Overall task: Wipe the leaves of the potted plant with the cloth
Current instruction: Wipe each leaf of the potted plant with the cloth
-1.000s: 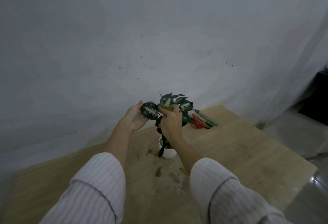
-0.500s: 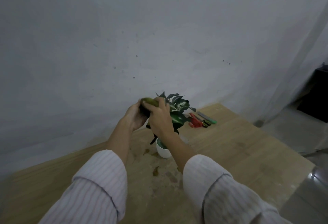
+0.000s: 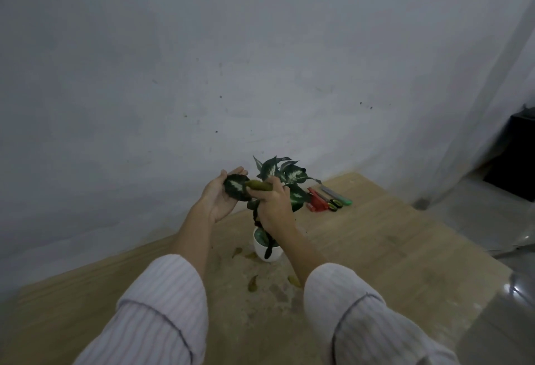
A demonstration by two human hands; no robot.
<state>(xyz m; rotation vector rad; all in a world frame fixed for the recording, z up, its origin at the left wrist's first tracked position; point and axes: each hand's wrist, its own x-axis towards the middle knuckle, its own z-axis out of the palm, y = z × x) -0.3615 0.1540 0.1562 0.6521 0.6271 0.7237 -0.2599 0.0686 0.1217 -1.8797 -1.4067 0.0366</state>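
Note:
A small potted plant (image 3: 289, 175) with dark green, white-centred leaves stands in a white pot (image 3: 267, 250) on the wooden table. My left hand (image 3: 218, 198) is palm up under one round leaf (image 3: 235, 189), which rests on my fingers. My right hand (image 3: 273, 205) is shut on a rolled olive-green cloth (image 3: 260, 185), whose tip touches the right edge of that leaf. My right hand hides the plant's stems.
Red-handled and green-handled tools (image 3: 328, 201) lie on the table (image 3: 376, 249) behind the plant to the right. A few fallen leaf bits (image 3: 252, 283) lie near the pot. A grey wall stands close behind; the table's right edge drops to the floor.
My right hand with the cloth has drawn back to the right off the leaf, uncovering it on my left palm. The view has shifted slightly.

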